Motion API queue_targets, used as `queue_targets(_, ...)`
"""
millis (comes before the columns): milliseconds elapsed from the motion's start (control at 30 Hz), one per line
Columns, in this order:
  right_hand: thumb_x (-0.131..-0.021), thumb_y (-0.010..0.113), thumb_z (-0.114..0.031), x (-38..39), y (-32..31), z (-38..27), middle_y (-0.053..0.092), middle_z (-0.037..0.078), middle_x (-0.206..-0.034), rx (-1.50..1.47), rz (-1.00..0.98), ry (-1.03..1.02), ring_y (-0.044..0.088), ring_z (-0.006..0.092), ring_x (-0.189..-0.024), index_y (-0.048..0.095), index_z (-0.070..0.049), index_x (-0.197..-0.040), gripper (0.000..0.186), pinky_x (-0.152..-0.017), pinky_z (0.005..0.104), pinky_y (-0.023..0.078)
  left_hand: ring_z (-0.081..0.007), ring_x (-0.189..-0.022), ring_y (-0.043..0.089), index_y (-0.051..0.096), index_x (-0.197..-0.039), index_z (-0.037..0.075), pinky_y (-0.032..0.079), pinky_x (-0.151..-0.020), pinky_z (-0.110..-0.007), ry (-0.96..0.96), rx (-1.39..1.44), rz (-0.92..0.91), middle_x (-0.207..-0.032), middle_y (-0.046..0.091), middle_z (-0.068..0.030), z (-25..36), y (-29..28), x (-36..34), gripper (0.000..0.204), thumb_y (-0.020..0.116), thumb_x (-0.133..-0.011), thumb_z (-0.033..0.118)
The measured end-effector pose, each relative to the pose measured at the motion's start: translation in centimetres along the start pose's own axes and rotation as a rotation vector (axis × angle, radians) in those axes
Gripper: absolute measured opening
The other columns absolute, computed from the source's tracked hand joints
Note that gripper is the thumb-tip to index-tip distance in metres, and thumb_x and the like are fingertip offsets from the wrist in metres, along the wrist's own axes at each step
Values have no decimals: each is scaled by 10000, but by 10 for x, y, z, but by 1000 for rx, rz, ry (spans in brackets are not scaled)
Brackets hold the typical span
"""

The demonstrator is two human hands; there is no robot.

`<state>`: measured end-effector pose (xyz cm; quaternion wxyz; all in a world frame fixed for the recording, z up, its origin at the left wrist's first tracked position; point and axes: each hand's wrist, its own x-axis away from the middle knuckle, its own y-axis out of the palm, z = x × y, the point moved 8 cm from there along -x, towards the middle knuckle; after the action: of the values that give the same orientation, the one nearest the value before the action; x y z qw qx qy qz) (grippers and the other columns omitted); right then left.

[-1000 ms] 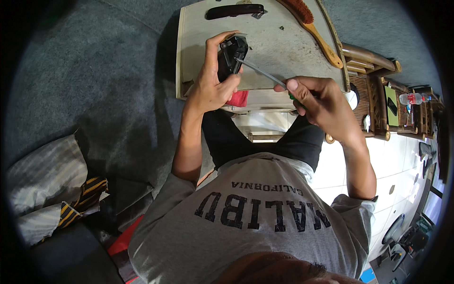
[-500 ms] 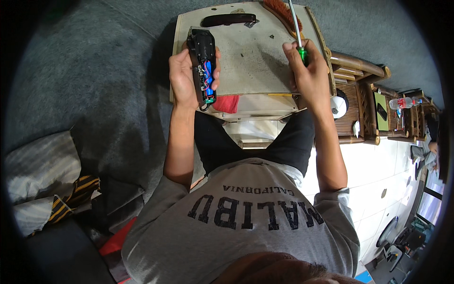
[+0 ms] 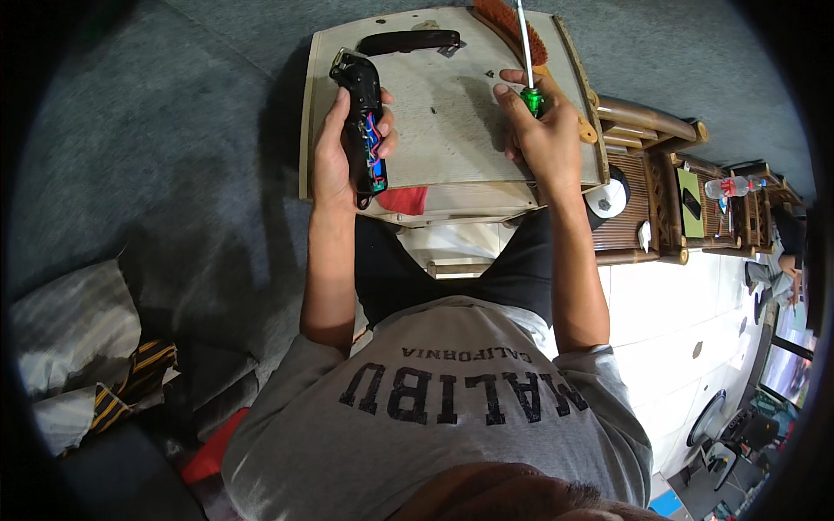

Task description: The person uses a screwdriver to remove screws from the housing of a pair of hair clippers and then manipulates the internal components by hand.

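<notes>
Head camera: at the left of the table (image 3: 456, 143), the left hand (image 3: 332, 165) is wrapping an opened clipper (image 3: 357, 122), likely fragile at its wiring (image 3: 373, 139), best held by its stiff casing (image 3: 361, 85); at the table's right, the right hand (image 3: 549, 143) is gripping a screwdriver (image 3: 526, 61).

Glossy green plastic screwdriver handle (image 3: 531, 101)

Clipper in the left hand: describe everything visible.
The clipper is long and black, with a plastic-looking body and a metallic-looking blade at its far end. The handle section is open, exposing a blue part, red and blue wires and a bit of green near the bottom; a small dark loop ends it. The left hand grips it blade-end away from the person, slightly tilted leftward, over the table toward its left side.
</notes>
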<state>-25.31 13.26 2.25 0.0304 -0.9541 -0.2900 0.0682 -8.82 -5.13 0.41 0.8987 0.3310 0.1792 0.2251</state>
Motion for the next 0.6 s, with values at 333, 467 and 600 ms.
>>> queue_targets(333, -1053, 654, -181, 3, -3, 4, 576, -14, -614, -49, 38, -20, 556, 74, -487, 708, 0, -1254, 276, -446, 239, 384, -94, -782, 513, 382, -1574, -33, 463, -621, -238, -90, -246, -22, -1034, 541, -64, -3, 11, 3, 637, 528, -1117, 386)
queue_targets(467, -1030, 671, -160, 2, -4, 1, 601, 11, -581, -39, 49, -44, 580, 86, -476, 726, 25, -1161, 233, -449, 256, 404, -91, -741, 485, 399, -1552, -36, 438, -566, -224, -119, -169, -34, -998, 527, -58, -7, 12, 2, 651, 493, -1124, 445)
queue_targets(600, -1028, 683, -173, 3, -3, 2, 598, 5, -580, -30, 53, -49, 582, 84, -475, 731, 12, -1133, 219, -448, 256, 404, -88, -699, 443, 456, -1490, -51, 387, -508, -210, -113, -5, -64, -933, 512, -50, -5, 8, -1, 697, 473, -1114, 537)
